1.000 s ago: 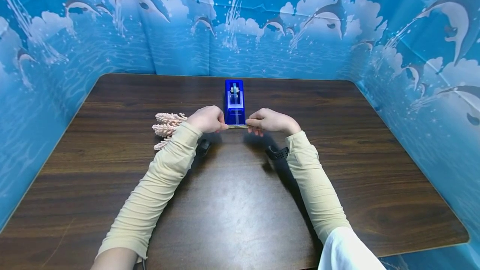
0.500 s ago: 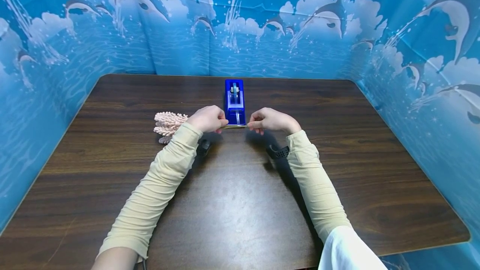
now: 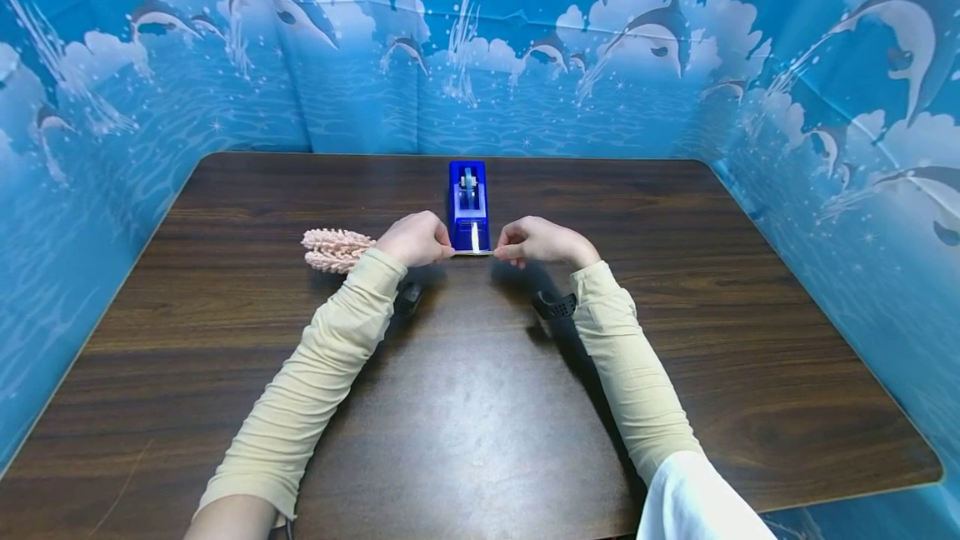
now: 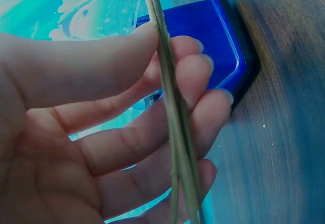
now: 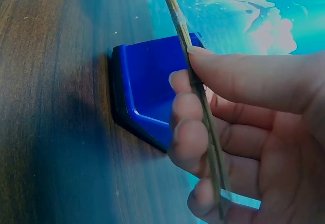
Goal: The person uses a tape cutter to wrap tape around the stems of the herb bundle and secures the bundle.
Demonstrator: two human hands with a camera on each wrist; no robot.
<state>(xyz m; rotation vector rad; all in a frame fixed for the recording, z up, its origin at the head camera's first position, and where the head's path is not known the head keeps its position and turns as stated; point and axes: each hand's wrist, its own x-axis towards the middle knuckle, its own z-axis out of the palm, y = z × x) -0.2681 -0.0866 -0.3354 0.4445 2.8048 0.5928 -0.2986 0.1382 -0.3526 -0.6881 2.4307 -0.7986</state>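
Observation:
My left hand (image 3: 415,238) pinches a thin bundle of stems (image 4: 177,117) between thumb and fingers. Pale pink flower heads (image 3: 333,250) at the bundle's end stick out to the left of that hand, partly behind the sleeve. Near the other end, my right hand (image 3: 542,242) pinches the same stems, as the right wrist view also shows. The stems lie level across the front of a blue tape dispenser (image 3: 468,190). A clear strip of tape (image 3: 475,237) runs down the dispenser's front to the stems between the hands.
The dark wooden table (image 3: 480,390) has rounded corners. Blue curtains (image 3: 360,119) printed with dolphins hang behind it and along the sides. Black wrist straps (image 3: 555,305) sit below both hands.
The flower heads have turned and drawn closer together, showing fewer spikes. The strip of tape looks brighter. My right fingers have shifted slightly on the stems; the dispenser has stayed put.

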